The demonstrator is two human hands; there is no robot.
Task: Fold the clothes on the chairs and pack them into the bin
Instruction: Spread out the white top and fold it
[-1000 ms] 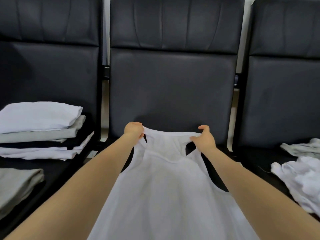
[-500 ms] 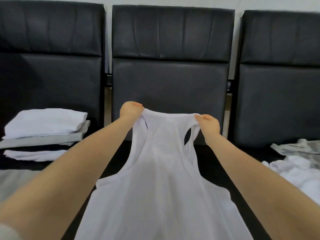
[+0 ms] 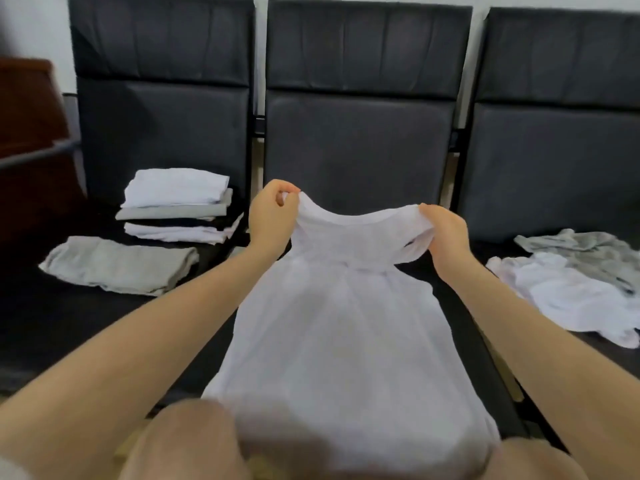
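The white tank top (image 3: 346, 327) now hangs lifted off the middle chair (image 3: 360, 147), drawn toward me, so its fold can begin; my left hand (image 3: 272, 216) and right hand (image 3: 446, 233) each pinch a shoulder strap; folded stack (image 3: 176, 209) left, loose clothes (image 3: 568, 282) right, bare seat between; no bin visible.

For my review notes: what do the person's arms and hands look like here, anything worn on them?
Both forearms are bare all the way into view: no sleeves show. The left hand and right hand wear no gloves, and no rings, watch or bracelets show.
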